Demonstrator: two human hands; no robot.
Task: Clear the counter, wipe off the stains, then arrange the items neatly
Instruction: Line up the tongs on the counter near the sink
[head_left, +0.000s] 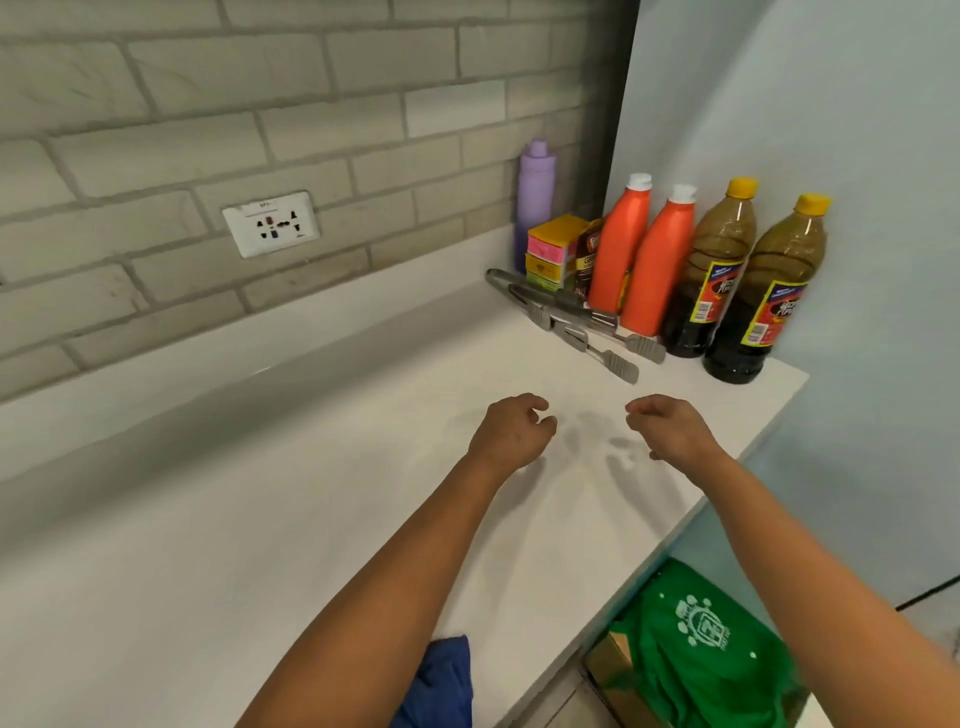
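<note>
On the white counter (260, 519), items stand in a row along the far right corner: a purple bottle (535, 197), stacked coloured boxes (553, 252), a brown pouch (588, 254), two orange bottles (621, 249) (660, 265) and two dark sauce bottles with yellow caps (714, 275) (766, 296). Metal tongs (576, 322) lie in front of them. My left hand (511, 431) and my right hand (667, 426) hover over the counter, fingers loosely curled, holding nothing. A blue cloth (441, 686) lies at the counter's near edge, under my left forearm.
A grey brick wall with a white power socket (270, 223) backs the counter. A pale blue wall closes the right side. Below the counter's right edge hangs a green bag (701, 644).
</note>
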